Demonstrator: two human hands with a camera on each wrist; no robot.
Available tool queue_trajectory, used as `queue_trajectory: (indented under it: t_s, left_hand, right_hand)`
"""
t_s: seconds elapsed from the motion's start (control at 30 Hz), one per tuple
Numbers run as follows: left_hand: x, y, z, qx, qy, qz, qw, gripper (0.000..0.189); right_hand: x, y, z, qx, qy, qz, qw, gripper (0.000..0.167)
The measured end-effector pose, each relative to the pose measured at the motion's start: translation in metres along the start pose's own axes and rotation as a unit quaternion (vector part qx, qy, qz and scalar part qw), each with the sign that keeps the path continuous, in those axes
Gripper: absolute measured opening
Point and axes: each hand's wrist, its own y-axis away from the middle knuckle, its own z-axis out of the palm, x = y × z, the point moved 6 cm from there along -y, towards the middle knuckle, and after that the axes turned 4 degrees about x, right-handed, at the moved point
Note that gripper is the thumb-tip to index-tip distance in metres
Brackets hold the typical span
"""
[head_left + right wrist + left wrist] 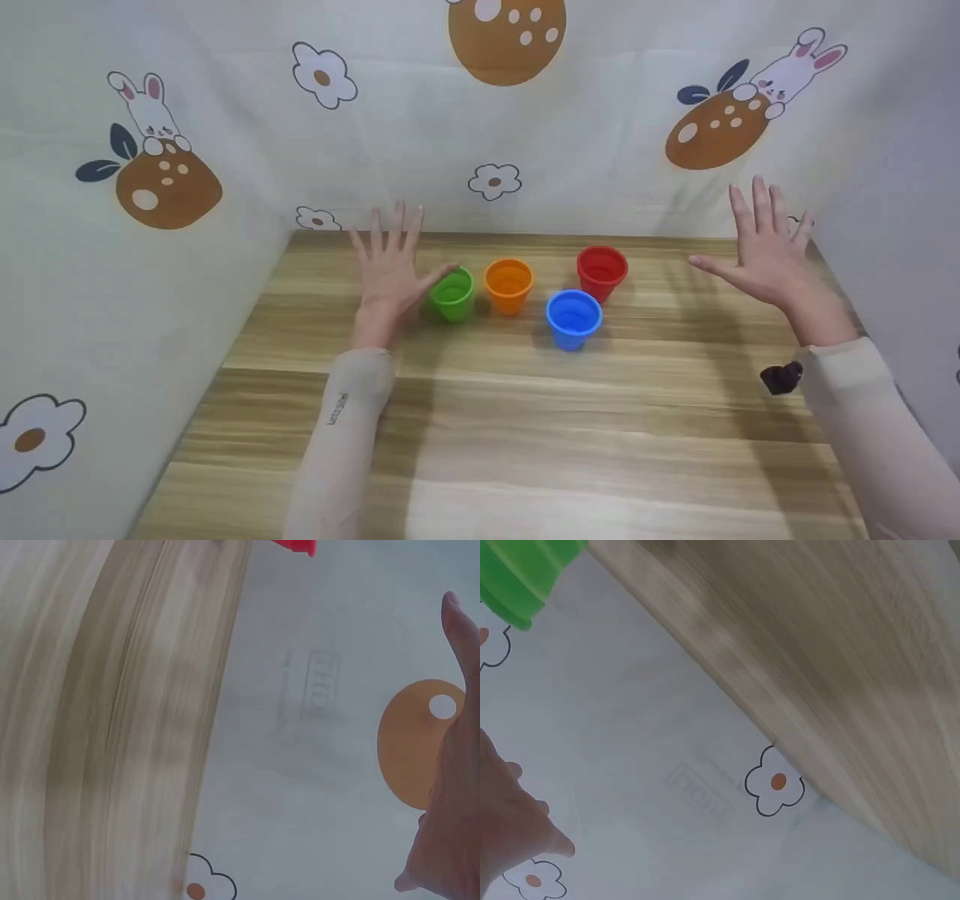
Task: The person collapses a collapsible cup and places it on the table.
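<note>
My left hand (390,274) is raised with its fingers spread, and its thumb overlaps the rim of a green cup (453,298) in the head view. In the left wrist view a gap shows between that hand (514,817) and the green cup (525,574). An orange cup (509,287) stands right of the green one. A blue cup (573,321) sits nearer to me, with a red cup (601,271) behind it. Off to the right, my right hand (772,259) is held up with fingers spread, apart from the cups and holding nothing.
A wooden table (510,435) lies under the cups, which stand upright with open tops. Around its back and sides hangs a pale cloth (405,135) printed with rabbits and flowers. A small black object (781,377) is at the right sleeve (862,397).
</note>
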Motion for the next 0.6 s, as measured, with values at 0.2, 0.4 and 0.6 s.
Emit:
queue_trajectory:
  t_s: [0.2,0.4,0.6]
  left_hand:
    - [0.010,0.001,-0.002,-0.003,-0.005,0.014,0.9999,0.104]
    - [0.018,0.003,-0.004,-0.005,-0.013,0.029,0.9995,0.104]
    - [0.025,0.009,-0.004,-0.005,-0.024,0.047,0.9986,0.101]
  right_hand:
    - [-0.003,0.003,0.005,0.010,-0.008,0.001,0.9999,0.111]
    - [-0.007,0.006,0.010,0.024,-0.022,-0.005,0.9995,0.110]
    - [-0.013,0.009,0.018,0.033,-0.035,-0.013,0.9988,0.108]
